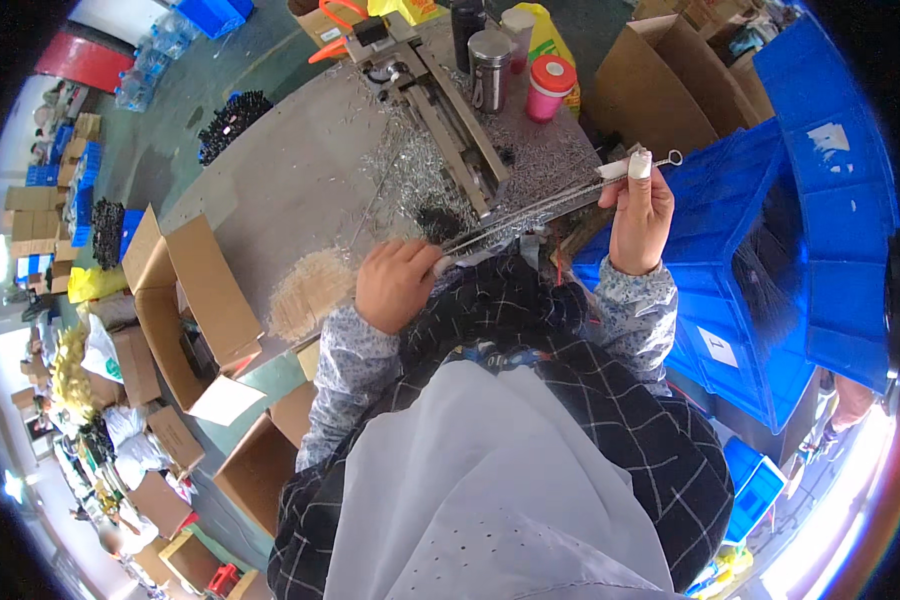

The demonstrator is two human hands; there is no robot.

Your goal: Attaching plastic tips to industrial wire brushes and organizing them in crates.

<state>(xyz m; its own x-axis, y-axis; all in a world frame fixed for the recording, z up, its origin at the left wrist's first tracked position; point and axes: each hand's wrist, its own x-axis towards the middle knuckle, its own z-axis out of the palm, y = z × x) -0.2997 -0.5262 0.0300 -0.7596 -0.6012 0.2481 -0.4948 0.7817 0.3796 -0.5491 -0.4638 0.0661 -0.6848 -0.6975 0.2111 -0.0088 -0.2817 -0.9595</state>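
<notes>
My left hand [395,283] is closed around the near end of a thin bundle of long metal wire rods [540,208]. My right hand [638,213], with white tape on a fingertip, pinches the far end of the same rods, where small loops stick out. The rods stretch slantwise between both hands above the grey worktable [290,180]. Just behind the rods sits a long metal jig [450,120] on the table, with scattered wire bits around it. My checked shirt and pale apron fill the lower middle of the view.
A steel flask [489,68], a pink cup [550,87] and a yellow jug stand at the table's back. Blue plastic crates [770,230] are stacked on the right. Open cardboard boxes [185,300] sit on the left floor. A pale pile of bristles [308,288] lies near my left hand.
</notes>
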